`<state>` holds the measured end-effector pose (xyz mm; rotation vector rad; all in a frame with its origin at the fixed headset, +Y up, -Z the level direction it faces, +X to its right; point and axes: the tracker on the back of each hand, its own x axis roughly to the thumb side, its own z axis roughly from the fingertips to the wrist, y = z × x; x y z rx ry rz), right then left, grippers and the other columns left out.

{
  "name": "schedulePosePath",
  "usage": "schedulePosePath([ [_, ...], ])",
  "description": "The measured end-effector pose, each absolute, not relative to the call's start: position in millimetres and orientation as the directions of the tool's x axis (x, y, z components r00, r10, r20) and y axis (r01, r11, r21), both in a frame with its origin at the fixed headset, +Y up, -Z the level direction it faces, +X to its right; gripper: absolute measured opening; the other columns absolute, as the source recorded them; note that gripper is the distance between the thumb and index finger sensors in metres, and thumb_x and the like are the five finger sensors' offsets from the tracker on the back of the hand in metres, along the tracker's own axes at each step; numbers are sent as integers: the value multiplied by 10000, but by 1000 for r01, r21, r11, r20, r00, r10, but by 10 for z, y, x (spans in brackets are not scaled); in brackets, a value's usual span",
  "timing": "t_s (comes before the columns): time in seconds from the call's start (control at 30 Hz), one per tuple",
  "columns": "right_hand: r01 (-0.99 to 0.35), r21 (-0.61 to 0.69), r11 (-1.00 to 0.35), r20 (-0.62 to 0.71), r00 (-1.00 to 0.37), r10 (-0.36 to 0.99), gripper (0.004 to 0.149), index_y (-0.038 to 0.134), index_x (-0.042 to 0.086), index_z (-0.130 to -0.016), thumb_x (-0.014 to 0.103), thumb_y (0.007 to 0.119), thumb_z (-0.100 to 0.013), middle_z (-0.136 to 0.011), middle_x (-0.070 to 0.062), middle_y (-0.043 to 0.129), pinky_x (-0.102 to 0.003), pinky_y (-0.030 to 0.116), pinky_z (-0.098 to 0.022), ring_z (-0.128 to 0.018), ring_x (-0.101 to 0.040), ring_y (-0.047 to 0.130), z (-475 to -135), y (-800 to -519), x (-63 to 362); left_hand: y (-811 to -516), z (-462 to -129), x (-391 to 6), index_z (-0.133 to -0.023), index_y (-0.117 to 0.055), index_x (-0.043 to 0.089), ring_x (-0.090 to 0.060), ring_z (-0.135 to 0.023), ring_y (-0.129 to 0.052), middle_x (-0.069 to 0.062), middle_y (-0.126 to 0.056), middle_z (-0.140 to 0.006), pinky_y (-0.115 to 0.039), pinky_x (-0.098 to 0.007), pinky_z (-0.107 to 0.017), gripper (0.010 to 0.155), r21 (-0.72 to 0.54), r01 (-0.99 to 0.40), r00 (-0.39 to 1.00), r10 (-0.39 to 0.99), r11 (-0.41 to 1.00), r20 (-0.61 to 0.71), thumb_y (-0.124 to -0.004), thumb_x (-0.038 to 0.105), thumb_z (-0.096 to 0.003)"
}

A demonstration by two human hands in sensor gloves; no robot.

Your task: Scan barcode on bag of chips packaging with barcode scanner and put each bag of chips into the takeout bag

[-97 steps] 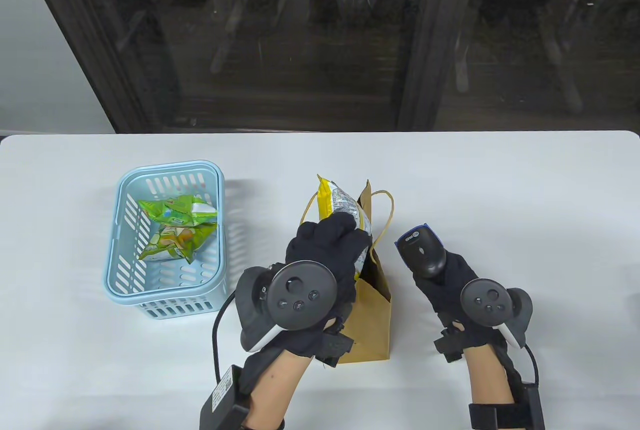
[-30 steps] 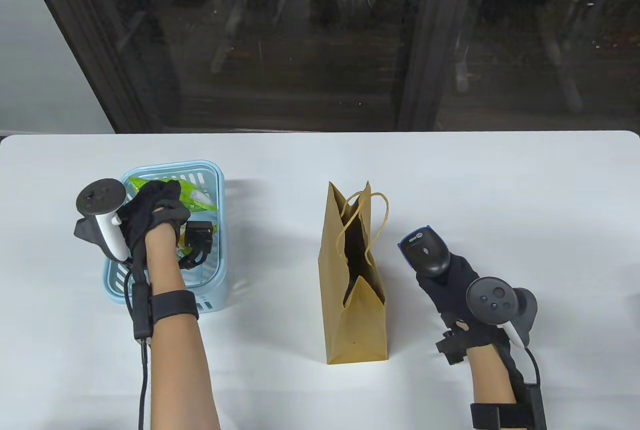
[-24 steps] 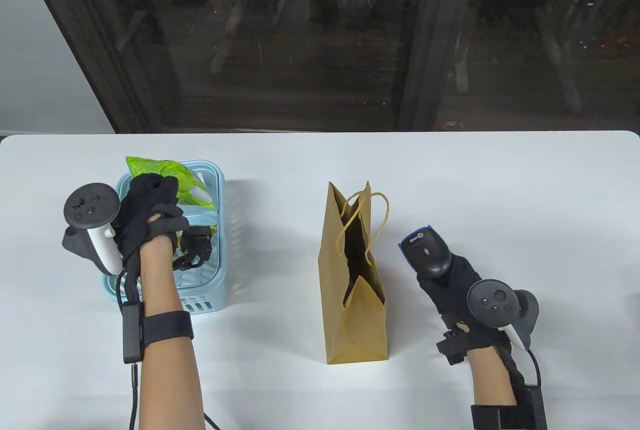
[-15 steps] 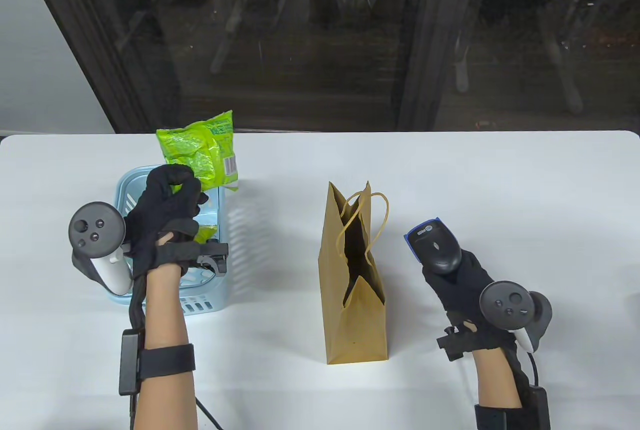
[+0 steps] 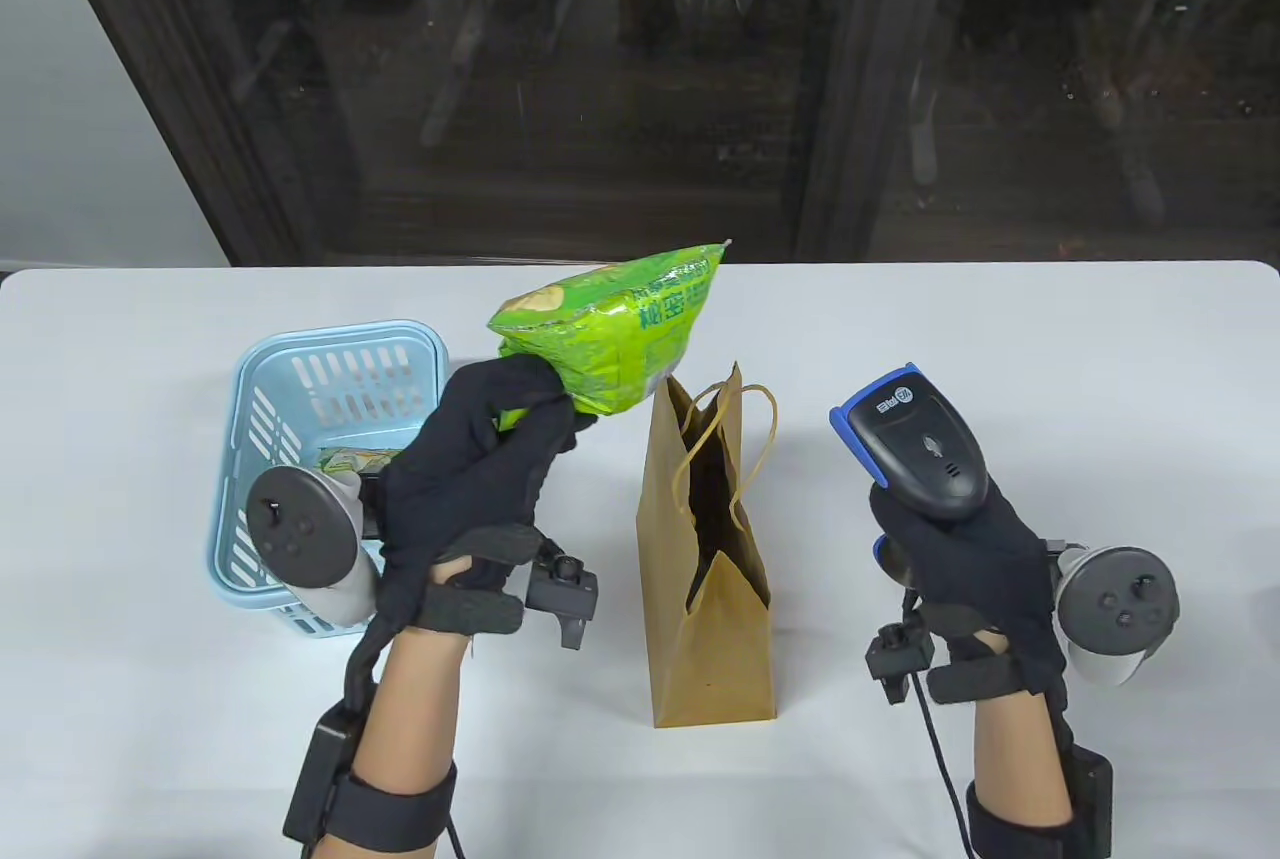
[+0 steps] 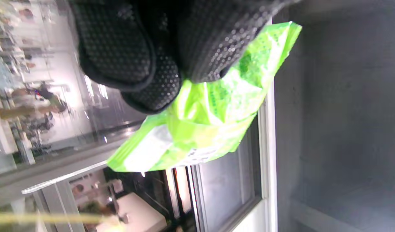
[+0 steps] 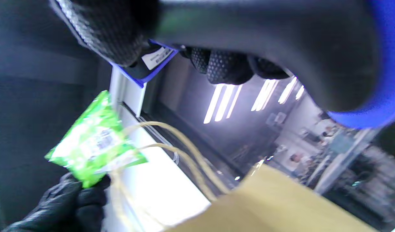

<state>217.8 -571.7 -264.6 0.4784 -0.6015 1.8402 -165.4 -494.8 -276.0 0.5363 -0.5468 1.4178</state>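
**Ana:** Table view, left to right: a blue basket (image 5: 330, 369) near the table's (image 5: 1000, 349) left edge, one green pack (image 5: 355, 459) lying in it. Then the left hand (image 5: 470, 469), fingers and thumb pinched on the bottom corner of a green chip bag (image 5: 615, 339), which is up in the air just left of the takeout bag's (image 5: 710, 639) mouth and tilted toward the scanner.

**Ben:** And the right side?

**Ana:** The right hand (image 5: 960, 559) is wrapped round the scanner's (image 5: 915, 444) grip, nose aimed up and left toward the chips. The takeout bag stands open and upright between the two hands, near the table's front edge.

**Ben:** How would you expect the chip bag to handle?

**Ana:** Light and puffy, I'd say: air-filled foil, slick and crinkly, contents easily crushed. A corner or seam pinch looks right, since it avoids squeezing the belly. Right wrist view shows a pale printed panel, probably the barcode, facing the scanner, though blurred.

**Ben:** Risks?

**Ana:** It may swing from one corner, and glossy film could glare. The paper bag is soft too, so lower the chips in gently.
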Motion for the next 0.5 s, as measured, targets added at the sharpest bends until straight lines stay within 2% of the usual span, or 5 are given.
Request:
schedulePosePath([
  [0.2,-958,-13,-287,670,-222,709,499,702,196,-971,504,782,-587,-937,-58,784,-377,846,-511,-672,-223,928,-2397,-5458,1972,-4892,-2584,-1325,-861,-794,234,-261,-636,-1040,-85,-923,-884,-956,-395,-461,368,-115,-988,-1,742,103,670,-876,182,-505],
  [0.33,-946,-30,-324,681,-256,686,466,687,217,-955,496,768,-590,-921,-36,779,-373,837,-516,-670,-209,919,-2349,-5433,1878,-4889,-2507,-1194,-864,-791,226,-262,-643,-1042,-94,-918,-887,-961,-397,-464,369,-132,-980,19,736,147,677,-875,181,-508],
  [0.5,-965,-124,-232,678,-253,690,489,694,188,-957,495,773,-584,-922,-54,781,-385,841,-502,-665,-226,922,-2376,-5621,1973,-4880,-2471,-1211,-863,-794,218,-273,-633,-1036,-105,-918,-882,-949,-410,-455,369,-63,-984,77,719,166,691,-876,176,-506],
])
